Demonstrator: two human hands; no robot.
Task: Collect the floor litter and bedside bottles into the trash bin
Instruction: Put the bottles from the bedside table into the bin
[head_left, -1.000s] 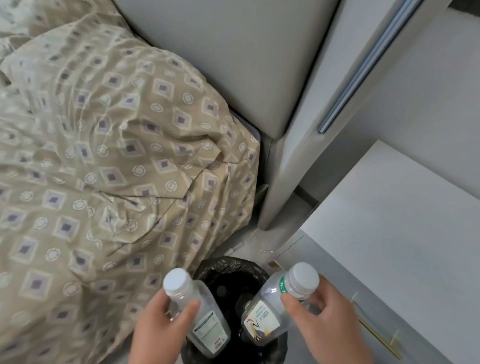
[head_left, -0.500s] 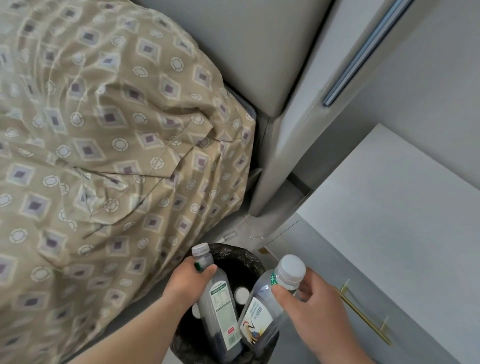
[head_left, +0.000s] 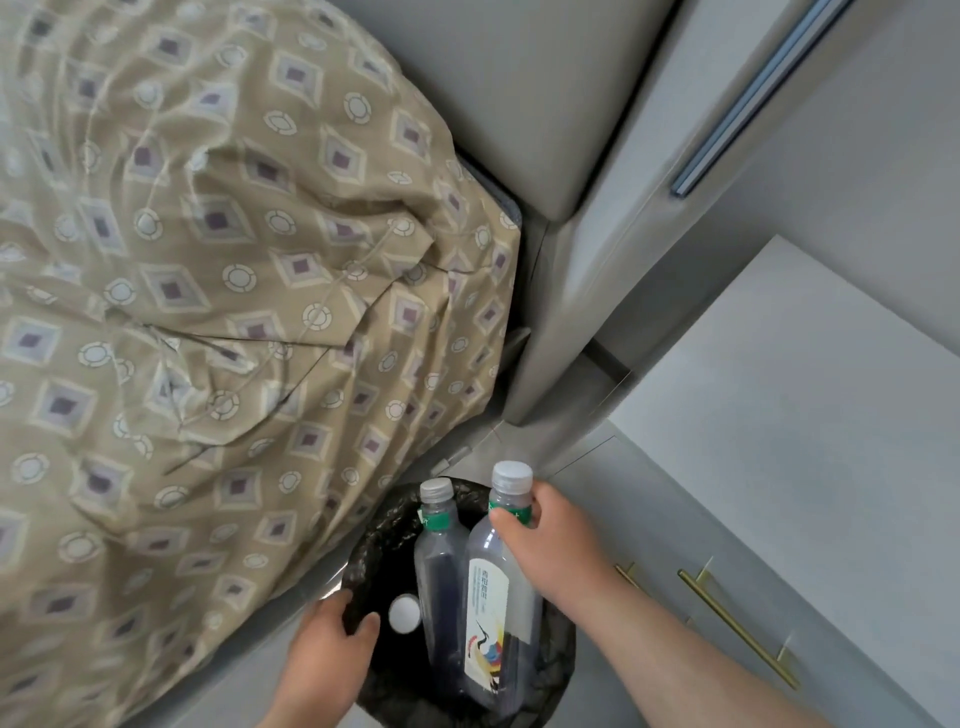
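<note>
Plastic bottle (head_left: 488, 597), standing half inside the crowded trash bin (head_left: 366, 556), is risking toppling out should the right hand (head_left: 561, 540) pinching its neck release early, while the left hand (head_left: 327, 654) is gripping the bin's rim.

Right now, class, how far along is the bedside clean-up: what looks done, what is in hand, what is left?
Done: the first bottle stands in the trash bin, beside a white cap lower down. In hand: the right hand grips the labelled bottle by its neck, base inside the bin; the left hand holds the rim. Left: releasing it. No floor litter shows here.
</note>
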